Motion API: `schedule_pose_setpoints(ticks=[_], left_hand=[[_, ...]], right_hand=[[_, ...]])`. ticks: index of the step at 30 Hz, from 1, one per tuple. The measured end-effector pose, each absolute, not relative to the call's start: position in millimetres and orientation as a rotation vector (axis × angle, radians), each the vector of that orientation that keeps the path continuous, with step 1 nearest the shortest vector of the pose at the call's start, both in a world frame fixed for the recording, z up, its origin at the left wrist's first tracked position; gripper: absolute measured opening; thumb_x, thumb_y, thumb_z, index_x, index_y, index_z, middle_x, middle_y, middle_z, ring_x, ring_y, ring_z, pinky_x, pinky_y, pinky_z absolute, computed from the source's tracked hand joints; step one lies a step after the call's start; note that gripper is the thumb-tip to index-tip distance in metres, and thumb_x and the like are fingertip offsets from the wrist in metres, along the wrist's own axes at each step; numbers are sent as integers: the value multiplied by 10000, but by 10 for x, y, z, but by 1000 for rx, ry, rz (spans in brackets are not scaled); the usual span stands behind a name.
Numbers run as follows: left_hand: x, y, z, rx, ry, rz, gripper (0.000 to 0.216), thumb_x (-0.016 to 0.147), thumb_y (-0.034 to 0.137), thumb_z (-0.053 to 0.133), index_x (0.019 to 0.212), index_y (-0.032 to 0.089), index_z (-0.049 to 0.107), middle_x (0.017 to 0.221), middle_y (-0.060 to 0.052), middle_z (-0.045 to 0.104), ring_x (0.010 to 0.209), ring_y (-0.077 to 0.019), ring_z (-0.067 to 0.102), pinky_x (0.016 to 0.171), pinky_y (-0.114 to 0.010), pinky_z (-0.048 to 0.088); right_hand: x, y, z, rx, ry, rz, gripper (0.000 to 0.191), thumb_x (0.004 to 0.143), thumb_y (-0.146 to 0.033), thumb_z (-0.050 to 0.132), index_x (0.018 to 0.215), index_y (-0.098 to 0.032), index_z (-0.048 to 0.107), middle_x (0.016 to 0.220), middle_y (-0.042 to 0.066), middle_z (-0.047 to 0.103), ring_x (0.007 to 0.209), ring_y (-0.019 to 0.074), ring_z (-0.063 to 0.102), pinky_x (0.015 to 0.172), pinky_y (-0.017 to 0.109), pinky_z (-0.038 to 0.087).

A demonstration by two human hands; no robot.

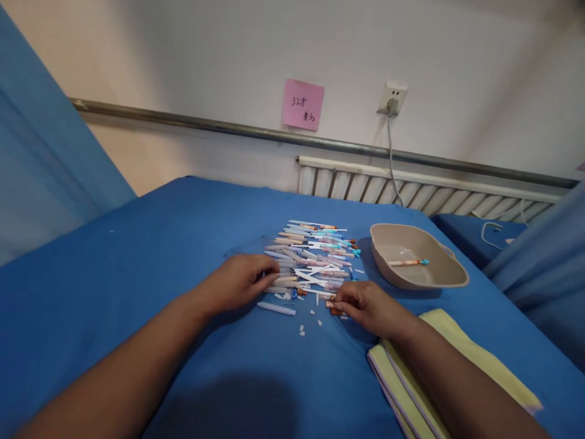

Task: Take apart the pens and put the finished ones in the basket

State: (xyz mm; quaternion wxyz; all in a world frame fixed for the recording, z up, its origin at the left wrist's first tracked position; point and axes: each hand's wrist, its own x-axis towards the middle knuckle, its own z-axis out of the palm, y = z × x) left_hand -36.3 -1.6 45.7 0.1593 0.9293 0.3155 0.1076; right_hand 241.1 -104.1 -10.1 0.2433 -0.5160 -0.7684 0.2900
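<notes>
Many disassembled pens (311, 265) lie in a loose pile on the blue sheet, with pale barrels to the left, white refills in the middle and coloured parts to the right. At the pile's left edge is my left hand (244, 277), its fingers curled and thumb close to the index finger; what they grip, if anything, is hidden. My right hand (365, 302) pinches a small pen part at the lower right of the pile, beside brown pieces. Nearer to me lies a separate pale barrel (276, 308), with small white bits (302, 330) close by.
A beige basin (450, 268) at the right holds one pen (406, 263) with a turquoise end. A folded yellow towel (457, 341) lies under my right forearm. Behind the blue-covered surface (183, 213) are a radiator (356, 183), a metal rail (219, 127) and a plugged-in cable (390, 146).
</notes>
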Motion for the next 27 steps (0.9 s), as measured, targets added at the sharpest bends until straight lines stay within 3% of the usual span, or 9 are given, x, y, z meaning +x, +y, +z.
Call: schedule_pose_setpoints(ticks=[9,22,27], left_hand=[[-333,-106,424,2620,754,36,149,793,226,539,881,220,658,813,1,637,705,-139,552,623,-216,367],[-246,-209,343,2591,709,13,161,753,219,586,899,234,651,894,-18,629,829,-180,571,738,-252,403],[-242,-233,366,2573,737,6,108,732,235,600,829,225,647,855,-20,611,804,-185,560,716,-259,402]], right_hand=[[2420,-1020,-86,-1427,-2102,652,159,885,-233,500,769,-181,596,729,2,638,656,106,562,601,209,392],[2347,-1018,-137,-1365,-2059,759,141,894,-231,490,798,-185,584,755,7,655,679,108,598,634,213,437],[2368,-993,-162,-1444,-2051,592,131,884,-236,496,799,-187,583,745,10,634,683,118,568,628,223,416]])
